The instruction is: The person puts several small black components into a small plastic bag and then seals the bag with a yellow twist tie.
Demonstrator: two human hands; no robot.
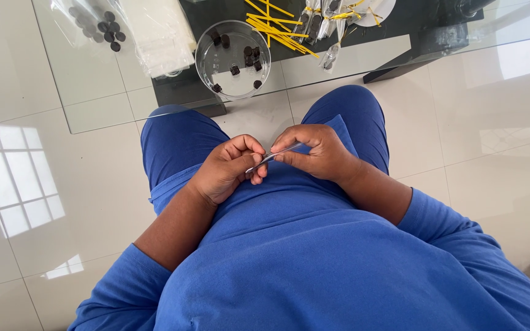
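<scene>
My left hand (225, 171) and right hand (314, 153) pinch a clear packet (271, 157) over my lap; dark discs remain in the bowl (207, 61), finished packets (320, 21) beyond.

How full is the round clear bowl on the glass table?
Nearly empty: the bowl holds a few scattered dark round pieces, bottom mostly bare.
</scene>
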